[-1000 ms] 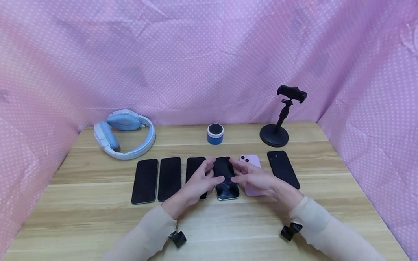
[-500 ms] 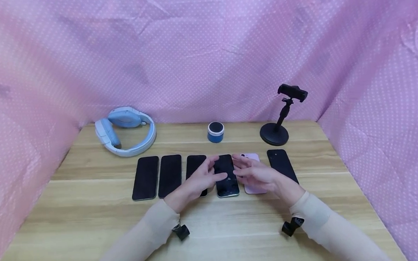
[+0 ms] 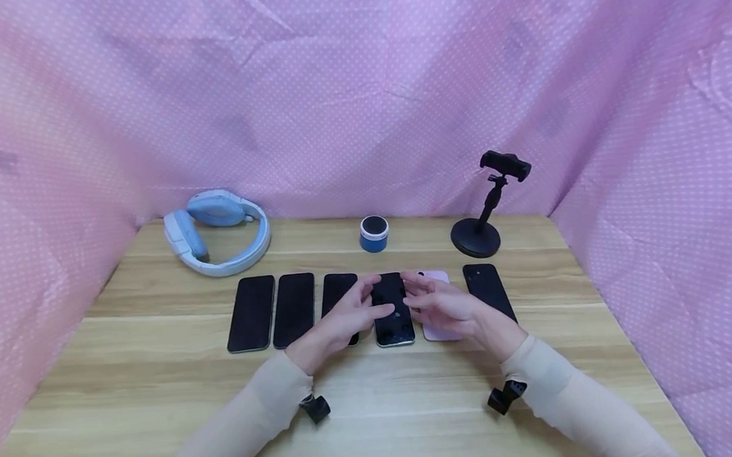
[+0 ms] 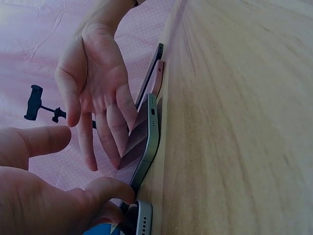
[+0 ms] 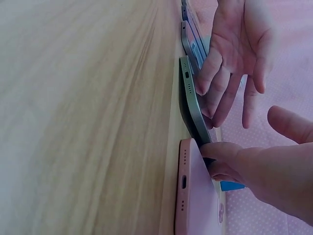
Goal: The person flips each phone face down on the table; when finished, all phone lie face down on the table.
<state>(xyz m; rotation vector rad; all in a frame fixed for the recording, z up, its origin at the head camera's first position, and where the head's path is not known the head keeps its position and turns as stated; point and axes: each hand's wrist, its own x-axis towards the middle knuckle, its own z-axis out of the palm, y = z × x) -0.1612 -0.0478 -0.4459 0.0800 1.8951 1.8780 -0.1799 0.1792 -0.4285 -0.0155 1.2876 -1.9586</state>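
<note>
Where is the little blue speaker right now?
In the head view the little blue speaker stands near the back of the wooden table, between the blue headphones and the black phone stand, just behind the row of phones.

Makeshift recording booth, pink dotted cloth backdrop (image 3: 358, 84), wooden table (image 3: 162, 377)
</note>
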